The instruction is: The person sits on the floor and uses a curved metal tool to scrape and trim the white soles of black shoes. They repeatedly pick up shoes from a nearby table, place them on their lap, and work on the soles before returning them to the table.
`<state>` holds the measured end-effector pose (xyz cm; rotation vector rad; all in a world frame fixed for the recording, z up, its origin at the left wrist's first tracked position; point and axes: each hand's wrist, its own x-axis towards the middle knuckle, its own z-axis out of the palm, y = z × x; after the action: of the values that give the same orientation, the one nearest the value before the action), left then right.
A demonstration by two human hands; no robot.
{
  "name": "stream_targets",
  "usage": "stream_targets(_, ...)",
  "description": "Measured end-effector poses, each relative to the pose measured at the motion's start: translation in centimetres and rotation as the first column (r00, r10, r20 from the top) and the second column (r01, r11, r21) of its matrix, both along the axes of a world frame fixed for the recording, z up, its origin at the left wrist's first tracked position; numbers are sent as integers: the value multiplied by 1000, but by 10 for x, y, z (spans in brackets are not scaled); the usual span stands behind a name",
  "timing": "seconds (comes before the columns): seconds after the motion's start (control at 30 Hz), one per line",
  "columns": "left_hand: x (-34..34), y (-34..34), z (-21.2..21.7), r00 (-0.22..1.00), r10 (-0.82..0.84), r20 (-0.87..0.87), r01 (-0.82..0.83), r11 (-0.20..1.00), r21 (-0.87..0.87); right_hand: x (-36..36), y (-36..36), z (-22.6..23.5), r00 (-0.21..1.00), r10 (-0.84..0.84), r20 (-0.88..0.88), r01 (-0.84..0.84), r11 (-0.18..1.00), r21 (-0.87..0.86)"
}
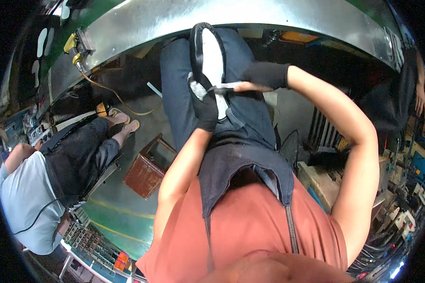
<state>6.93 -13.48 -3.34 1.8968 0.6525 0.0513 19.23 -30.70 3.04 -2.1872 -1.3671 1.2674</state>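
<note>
A black shoe upper (pixel 196 52) with a white sole-shaped bottom (pixel 213 56) lies bottom up along my lap, toe pointing away from me. My left hand (pixel 206 109), in a black glove, is closed on its left side near the middle. A whitish patch shows at that hand's fingertips. In a black glove with a bare finger showing, my right hand (pixel 262 78) is closed around a slim metal tool (pixel 227 87). The tool reaches left across the shoe's white bottom to my left fingers. Its exact kind is hard to make out.
A curved metal worktop (pixel 174 18) runs beyond my knees, with a yellow device (pixel 75 45) and its hose at the left. To my left, another person (pixel 33 198) sits near a brown box (pixel 148 167). Machinery and tools (pixel 401 207) crowd the right.
</note>
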Motion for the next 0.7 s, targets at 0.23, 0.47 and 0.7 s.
stream_targets(0.23, -4, 38, -47, 929, -200, 312, 77, 928, 365, -68, 52, 81, 902, -18, 432, 70, 992, -106)
stream_targets(0.47, 44, 103, 35, 664, -682, -308, 720, 694, 15, -65, 32, -7, 961, -169, 220, 69, 915, 398)
stream_targets(0.7, 28, 116, -59, 787, -597, 158, 597, 800, 49, -48, 3, 2, 900, -369, -235, 427, 857, 290)
